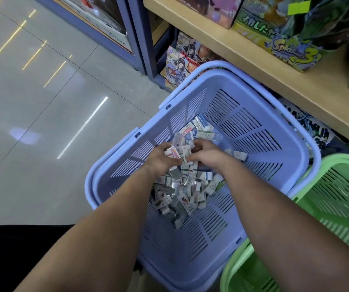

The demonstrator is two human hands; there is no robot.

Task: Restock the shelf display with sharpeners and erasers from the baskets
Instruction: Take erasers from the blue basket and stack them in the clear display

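Observation:
A blue plastic basket [260, 131] stands on the floor below me, its bottom covered with a heap of small wrapped erasers [182, 192]. Both my arms reach down into it. My left hand [161, 159] grips a bunch of erasers, several packets showing between its curled fingers. My right hand [209, 154] is right beside it, fingers curled over erasers at the top of the heap. The two hands nearly touch over the pile.
A green basket [338, 207] stands against the blue one at the lower right. A wooden shelf [274, 72] with colourful boxed goods runs along the upper right, with packs of cards beneath it. Shiny tiled floor [42, 102] lies to the left.

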